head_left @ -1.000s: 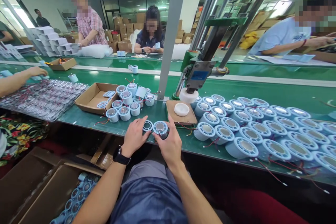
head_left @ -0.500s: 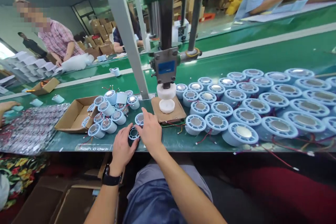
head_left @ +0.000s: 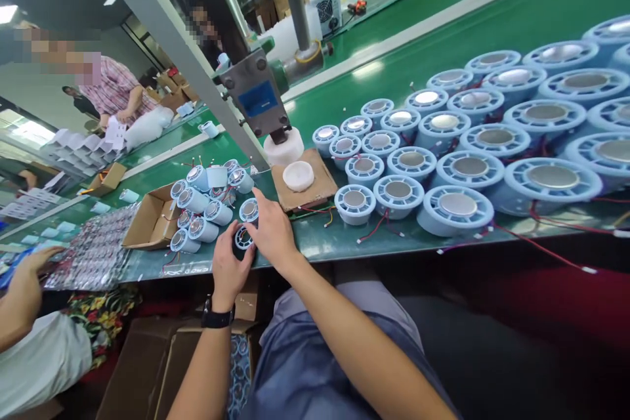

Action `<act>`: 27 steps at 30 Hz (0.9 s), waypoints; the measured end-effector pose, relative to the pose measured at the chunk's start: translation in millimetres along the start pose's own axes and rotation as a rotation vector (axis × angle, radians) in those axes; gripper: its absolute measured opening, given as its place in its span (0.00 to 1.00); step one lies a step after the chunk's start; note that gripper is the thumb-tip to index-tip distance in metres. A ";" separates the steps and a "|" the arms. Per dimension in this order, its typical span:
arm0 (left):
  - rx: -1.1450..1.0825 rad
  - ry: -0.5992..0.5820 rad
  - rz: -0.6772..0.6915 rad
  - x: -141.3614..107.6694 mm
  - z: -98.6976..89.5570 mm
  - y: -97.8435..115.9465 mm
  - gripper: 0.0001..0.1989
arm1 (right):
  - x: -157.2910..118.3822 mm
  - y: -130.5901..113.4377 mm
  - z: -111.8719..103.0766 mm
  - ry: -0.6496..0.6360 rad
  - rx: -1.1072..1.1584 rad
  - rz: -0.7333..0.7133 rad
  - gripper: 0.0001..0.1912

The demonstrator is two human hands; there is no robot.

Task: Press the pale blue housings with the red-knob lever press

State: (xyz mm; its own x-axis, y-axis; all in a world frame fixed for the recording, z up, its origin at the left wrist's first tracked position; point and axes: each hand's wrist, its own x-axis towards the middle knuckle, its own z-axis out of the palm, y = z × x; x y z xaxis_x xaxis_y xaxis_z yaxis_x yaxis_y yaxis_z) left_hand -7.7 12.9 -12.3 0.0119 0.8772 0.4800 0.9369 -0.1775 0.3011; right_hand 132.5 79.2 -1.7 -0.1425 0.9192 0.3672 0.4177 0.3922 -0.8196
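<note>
My left hand point(head_left: 230, 264) curls its fingers and thumb around a small light-blue round housing with a slotted rim point(head_left: 243, 238) near the table's front edge. From the other side, the thumb and fingers of my right hand point(head_left: 273, 231) close on the same housing; its centre looks dark and open. Just behind it stands another light-blue housing with a silver disc point(head_left: 249, 209), close to my right fingers. To the right is a press with a white round pad point(head_left: 284, 146) above a white round holder point(head_left: 298, 176) on a brown board point(head_left: 317, 190).
Many light-blue housings point(head_left: 411, 159) with silver discs and trailing wires fill the right side. A pile of housings point(head_left: 204, 200) lies left, beside a cardboard box point(head_left: 140, 226). A co-worker's hand point(head_left: 29, 275) is over bubble-like packaging point(head_left: 93, 243) farther left.
My view has tilted and shifted, so the press appears farther left and leaning. Both hands stay on the housing. The co-worker's arm at the left has come further into view.
</note>
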 end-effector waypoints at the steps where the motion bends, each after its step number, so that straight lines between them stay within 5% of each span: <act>1: 0.004 -0.001 0.000 0.4 0.3 -0.1 0.26 | 0.3 -0.8 -0.4 0.000 0.002 0.009 0.37; 20: 0.052 -0.033 0.053 -3.2 4.9 -2.6 0.27 | -8.0 -5.2 -8.5 -0.109 -0.266 -0.014 0.34; 24: 0.045 -0.011 0.112 -2.7 -18.7 8.7 0.26 | -1.3 -17.2 -16.8 -0.194 -0.443 -0.058 0.28; 27: 0.136 0.029 0.151 27.7 -56.3 13.8 0.22 | 10.7 -26.2 -22.2 -0.274 -0.563 -0.110 0.20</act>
State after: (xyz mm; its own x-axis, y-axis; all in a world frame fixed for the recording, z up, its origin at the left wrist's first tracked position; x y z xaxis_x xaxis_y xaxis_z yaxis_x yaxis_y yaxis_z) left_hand -14.1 9.6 51.5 0.1478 0.8315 0.5355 0.9637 -0.2428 0.1110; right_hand 139.9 77.9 33.4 -0.4048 0.8800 0.2487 0.7847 0.4739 -0.3996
